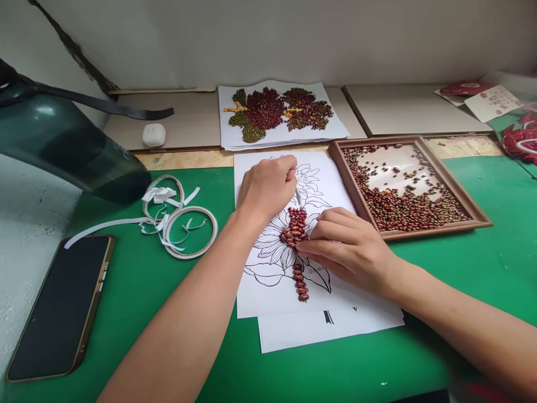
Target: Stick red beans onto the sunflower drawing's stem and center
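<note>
A white sheet bears a black line drawing of flowers and leaves. Large speckled red beans fill the lower flower's centre, and more form a stem below it. Above the centre stands a block of small red beans. My left hand is closed over the upper flower; a thin grey tip shows beneath it, its kind unclear. With fingers pinched together, my right hand touches the right edge of the large beans. Whatever lies between those fingertips is hidden.
A wooden frame tray of small red and green beans lies right. Behind is a finished-looking bean picture. Leftward are tape rolls with paper scraps, a phone, a dark bottle and a white earbud case.
</note>
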Demonstrator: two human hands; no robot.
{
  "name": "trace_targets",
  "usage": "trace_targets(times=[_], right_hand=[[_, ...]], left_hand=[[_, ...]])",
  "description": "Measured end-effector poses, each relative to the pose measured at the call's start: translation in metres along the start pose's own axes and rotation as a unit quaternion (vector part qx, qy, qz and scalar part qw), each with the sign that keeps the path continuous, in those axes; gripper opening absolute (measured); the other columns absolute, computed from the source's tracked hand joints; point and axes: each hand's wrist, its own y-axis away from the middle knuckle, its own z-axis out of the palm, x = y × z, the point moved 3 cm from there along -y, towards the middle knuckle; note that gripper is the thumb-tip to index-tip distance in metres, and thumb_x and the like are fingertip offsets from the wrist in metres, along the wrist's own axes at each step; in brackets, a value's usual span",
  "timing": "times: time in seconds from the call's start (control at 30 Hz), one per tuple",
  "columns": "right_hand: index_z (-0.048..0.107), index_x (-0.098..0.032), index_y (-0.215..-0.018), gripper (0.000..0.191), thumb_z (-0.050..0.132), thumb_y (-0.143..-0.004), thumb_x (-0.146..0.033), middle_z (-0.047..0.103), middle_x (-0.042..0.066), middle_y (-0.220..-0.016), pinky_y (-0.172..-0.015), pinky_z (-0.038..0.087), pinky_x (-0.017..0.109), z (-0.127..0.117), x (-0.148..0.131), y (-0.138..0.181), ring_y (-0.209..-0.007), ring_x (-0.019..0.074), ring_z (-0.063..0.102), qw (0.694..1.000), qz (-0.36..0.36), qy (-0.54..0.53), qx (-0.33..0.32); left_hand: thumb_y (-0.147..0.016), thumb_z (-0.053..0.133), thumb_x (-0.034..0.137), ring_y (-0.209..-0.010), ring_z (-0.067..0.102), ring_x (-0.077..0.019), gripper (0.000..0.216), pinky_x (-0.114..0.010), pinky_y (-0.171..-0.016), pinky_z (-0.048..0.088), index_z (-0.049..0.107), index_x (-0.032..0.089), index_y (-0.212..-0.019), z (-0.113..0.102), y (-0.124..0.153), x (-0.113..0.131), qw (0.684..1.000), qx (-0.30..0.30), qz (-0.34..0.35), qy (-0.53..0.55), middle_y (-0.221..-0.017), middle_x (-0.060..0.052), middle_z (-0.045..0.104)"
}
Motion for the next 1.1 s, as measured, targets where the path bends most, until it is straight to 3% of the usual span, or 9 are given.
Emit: trace_targets(times=[0.43, 0.73, 0.93, 1.1], right_hand=[[0.066, -0.019, -0.099, 0.009, 0.066, -0.099, -0.011, 0.065, 0.004, -0.079, -0.074, 0.044, 0.037, 0.000, 0.000, 0.000, -0.077, 0.0196, 0.052, 0.998, 0.025, -0.006, -0.061], [0.063, -0.019, -0.099, 0.013, 0.067, -0.094, -0.007, 0.062, 0.003, -0.079, -0.071, 0.045, 0.037, -0.006, 0.001, -0.002, -0.074, 0.0187, 0.051, 0.999, 0.032, -0.010, -0.010], [0.063, -0.021, -0.100, 0.011, 0.063, -0.097, -0.010, 0.064, 0.004, -0.084, -0.078, 0.044, 0.038, -0.011, 0.001, -0.003, -0.078, 0.0195, 0.051, 0.996, 0.011, -0.026, -0.084], [0.064, -0.020, -0.102, 0.008, 0.059, -0.102, -0.014, 0.064, 0.004, -0.086, -0.081, 0.042, 0.037, -0.006, -0.002, -0.002, -0.078, 0.0188, 0.050, 0.992, 0.017, -0.063, -0.104]], left_hand=[[-0.084, 0.055, 0.008, -0.056, 0.032, -0.0151, 0.024, -0.034, -0.061, 0.022, 0.041, 0.022, -0.069, 0.001, -0.001, 0.000, 1.000, 0.001, -0.001, -0.001, -0.062, 0.001, 0.051], [-0.083, 0.055, 0.008, -0.057, 0.037, -0.0157, 0.025, -0.034, -0.062, 0.022, 0.041, 0.022, -0.069, 0.001, -0.001, -0.001, 1.000, 0.002, -0.001, -0.005, -0.061, 0.001, 0.049], [-0.085, 0.055, 0.007, -0.062, 0.045, -0.0169, 0.026, -0.035, -0.063, 0.024, 0.042, 0.022, -0.068, 0.001, -0.001, -0.001, 1.000, -0.004, -0.003, 0.002, -0.064, 0.000, 0.053], [-0.085, 0.056, 0.007, -0.064, 0.046, -0.0173, 0.025, -0.036, -0.063, 0.026, 0.044, 0.022, -0.069, 0.002, -0.002, -0.002, 1.000, -0.008, -0.003, 0.003, -0.067, -0.001, 0.054]])
